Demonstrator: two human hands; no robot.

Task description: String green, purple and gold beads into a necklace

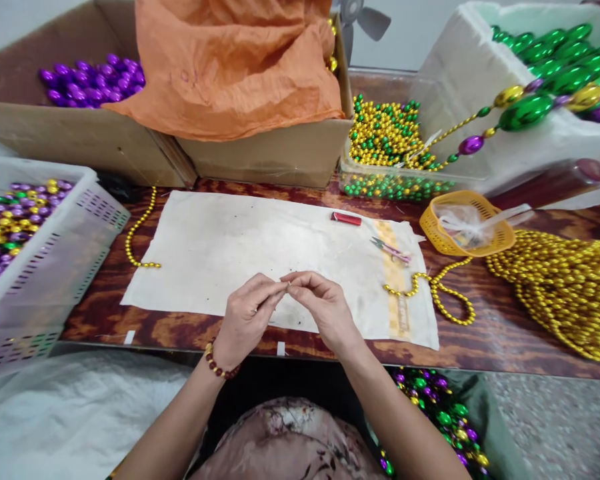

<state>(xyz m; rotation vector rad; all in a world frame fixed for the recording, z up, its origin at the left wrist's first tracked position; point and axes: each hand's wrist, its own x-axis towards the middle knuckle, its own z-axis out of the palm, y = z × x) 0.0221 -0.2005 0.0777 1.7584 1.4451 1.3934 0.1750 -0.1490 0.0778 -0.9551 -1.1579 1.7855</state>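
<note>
Over the front part of a white cloth (240, 233), my left hand (253, 310) and my right hand (323, 303) meet at the fingertips. Both are closed in a pinch. Something thin and pale shows between them, too small to name. A beaded bracelet circles my left wrist. To the right of my right hand, thread snips (391, 251) with pinkish handles lie on the cloth, and a small red-handled tool (346, 219) lies farther back. A short gold bead strand (450, 310) trails over the cloth's right edge; another gold strand (130, 243) curves at its left.
Cardboard boxes (260, 157) under an orange cloth (240, 67) line the back. A white crate (80, 260) of beads stands left. At right are a clear tub (415, 177), a yellow basket (435, 230), heaped gold strands (570, 287) and a foam box (445, 60).
</note>
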